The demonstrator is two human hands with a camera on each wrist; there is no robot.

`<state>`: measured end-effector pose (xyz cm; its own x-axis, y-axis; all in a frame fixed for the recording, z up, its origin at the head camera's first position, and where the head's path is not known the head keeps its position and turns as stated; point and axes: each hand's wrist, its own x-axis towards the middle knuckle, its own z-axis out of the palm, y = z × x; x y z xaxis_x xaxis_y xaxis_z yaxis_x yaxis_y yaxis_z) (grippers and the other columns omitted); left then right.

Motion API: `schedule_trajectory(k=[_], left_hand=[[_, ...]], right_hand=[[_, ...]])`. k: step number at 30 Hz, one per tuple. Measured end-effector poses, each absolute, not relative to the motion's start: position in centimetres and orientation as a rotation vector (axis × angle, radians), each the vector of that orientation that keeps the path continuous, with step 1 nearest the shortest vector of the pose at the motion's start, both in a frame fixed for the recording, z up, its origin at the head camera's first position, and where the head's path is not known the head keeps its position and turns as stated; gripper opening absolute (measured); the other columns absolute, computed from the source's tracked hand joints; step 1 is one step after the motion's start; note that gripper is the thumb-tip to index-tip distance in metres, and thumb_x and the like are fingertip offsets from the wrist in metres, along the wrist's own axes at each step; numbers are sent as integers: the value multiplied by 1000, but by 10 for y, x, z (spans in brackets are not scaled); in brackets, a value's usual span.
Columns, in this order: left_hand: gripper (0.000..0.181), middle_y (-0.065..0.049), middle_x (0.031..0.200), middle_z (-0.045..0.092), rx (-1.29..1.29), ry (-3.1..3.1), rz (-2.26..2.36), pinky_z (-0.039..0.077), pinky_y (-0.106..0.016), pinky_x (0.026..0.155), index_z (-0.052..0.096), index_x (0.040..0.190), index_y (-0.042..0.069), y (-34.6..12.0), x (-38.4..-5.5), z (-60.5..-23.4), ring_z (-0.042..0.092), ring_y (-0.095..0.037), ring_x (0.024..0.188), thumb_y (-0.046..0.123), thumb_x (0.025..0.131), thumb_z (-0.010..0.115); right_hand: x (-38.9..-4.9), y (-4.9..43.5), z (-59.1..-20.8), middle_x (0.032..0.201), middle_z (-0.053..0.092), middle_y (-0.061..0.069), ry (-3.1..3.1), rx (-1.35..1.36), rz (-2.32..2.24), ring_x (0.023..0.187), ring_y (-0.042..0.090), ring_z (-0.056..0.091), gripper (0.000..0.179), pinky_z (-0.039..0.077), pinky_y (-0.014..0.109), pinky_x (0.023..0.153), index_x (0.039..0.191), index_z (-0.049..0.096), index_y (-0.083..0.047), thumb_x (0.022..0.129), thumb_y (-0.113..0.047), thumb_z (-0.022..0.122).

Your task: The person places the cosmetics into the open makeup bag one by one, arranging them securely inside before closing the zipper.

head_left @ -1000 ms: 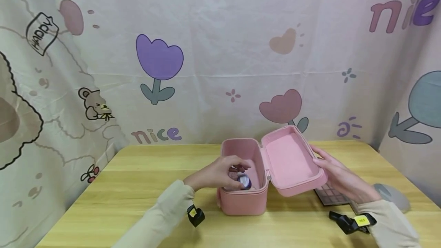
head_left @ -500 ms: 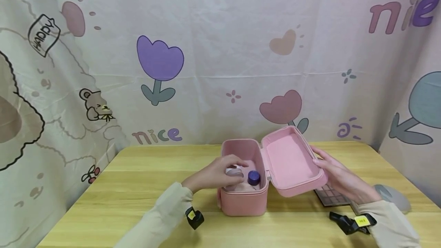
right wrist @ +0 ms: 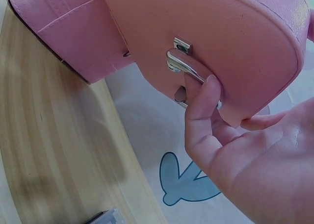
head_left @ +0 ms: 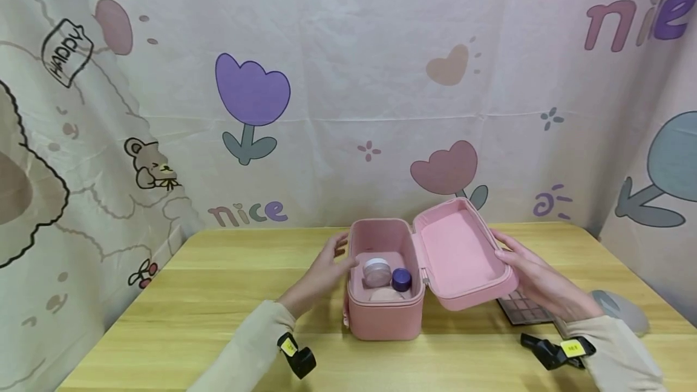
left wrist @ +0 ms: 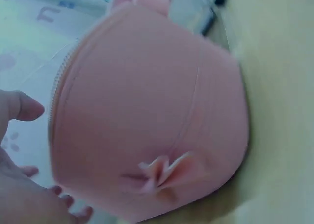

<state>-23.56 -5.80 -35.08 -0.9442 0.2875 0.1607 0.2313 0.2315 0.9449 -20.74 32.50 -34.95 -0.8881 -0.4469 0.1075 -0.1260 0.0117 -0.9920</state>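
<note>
A pink cosmetic case [head_left: 385, 323] stands on the table with its lid [head_left: 461, 247] swung out to the right. Inside are a clear jar with a white cap [head_left: 377, 273], a small dark purple jar [head_left: 402, 280] and a pale thing [head_left: 386, 294] near the front wall. My left hand [head_left: 323, 276] is at the case's left rim, fingers spread, holding nothing; whether it touches the rim I cannot tell. My right hand [head_left: 544, 283] holds the lid by its outer edge. In the right wrist view, fingers hook at the lid's metal-ended handle [right wrist: 186, 67].
A flat palette with square pans [head_left: 524, 311] lies under the right forearm. Beside it is a grey rounded thing [head_left: 626, 313], partly behind the wrist. A fabric bow [left wrist: 159, 175] sits on the case's outside. A printed cloth [head_left: 337, 77] hangs behind the wooden table [head_left: 245, 265].
The left hand has let go of the purple jar inside the case and moved out left to the rim. The clear jar is now uncovered. The right hand and lid have stayed put.
</note>
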Motion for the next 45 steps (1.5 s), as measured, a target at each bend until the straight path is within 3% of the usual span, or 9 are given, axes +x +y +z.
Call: schedule_trajectory(k=[6,9,13,22,30,34,37,41,45], left_hand=[[65,-28,146,27,352,2085,2042,37,-49,103,25,145,-5,-59,-233,-363,38,-45,128,8,88,53],[62,-27,145,29,335,2025,2097,47,-42,89,29,144,-3,-61,-234,-366,44,-42,121,9,88,54],[60,-24,147,28,352,1939,2151,49,-35,77,31,144,-2,-65,-235,-372,45,-38,118,10,91,54],[59,-24,150,29,400,1930,2188,51,-36,85,31,146,-3,-72,-230,-389,45,-36,122,14,95,56],[57,-23,150,30,372,1950,2209,51,-38,86,33,144,-4,-79,-228,-391,46,-38,122,12,94,55],[56,-23,148,32,362,1973,2232,51,-37,84,35,143,-5,-85,-227,-388,46,-37,121,11,93,56],[55,-23,147,34,346,1989,2250,51,-36,82,37,142,-5,-89,-226,-388,47,-36,120,9,92,56],[55,-22,147,34,348,1965,2267,50,-37,84,36,143,-3,-92,-227,-390,45,-36,122,8,92,56],[55,-22,148,33,338,1940,2296,48,-37,85,36,143,-3,-94,-226,-391,43,-35,123,7,92,54]], right_hand=[[-208,327,-351,133,40,-12,2020,-627,-1989,115,13,54,63,45,30,90,153,-7,-3,105,-18,31],[-207,328,-352,135,39,-13,2011,-636,-1992,115,12,53,62,45,30,90,153,-8,-3,105,-18,30],[-207,328,-351,138,33,-7,2037,-596,-1977,116,10,53,64,44,30,91,153,-9,-3,105,-20,30],[-209,326,-356,134,42,-13,1914,-665,-2027,117,14,53,62,46,34,93,153,-8,-5,105,-17,28],[-208,323,-363,135,45,-14,1798,-695,-2035,117,16,53,46,46,40,93,149,22,-31,105,-18,26],[-208,315,-364,137,41,-14,1847,-691,-2017,120,13,52,54,44,33,95,156,8,-21,106,-18,26],[-208,308,-362,147,30,1,1898,-687,-1993,121,9,50,59,42,29,97,154,-6,-5,106,-19,26],[-207,299,-359,153,3,30,1993,-671,-1983,120,3,48,60,40,22,96,151,-7,4,107,-23,25],[-206,292,-356,152,-4,34,2050,-632,-1989,118,0,48,62,39,19,95,150,-5,6,107,-26,26]])
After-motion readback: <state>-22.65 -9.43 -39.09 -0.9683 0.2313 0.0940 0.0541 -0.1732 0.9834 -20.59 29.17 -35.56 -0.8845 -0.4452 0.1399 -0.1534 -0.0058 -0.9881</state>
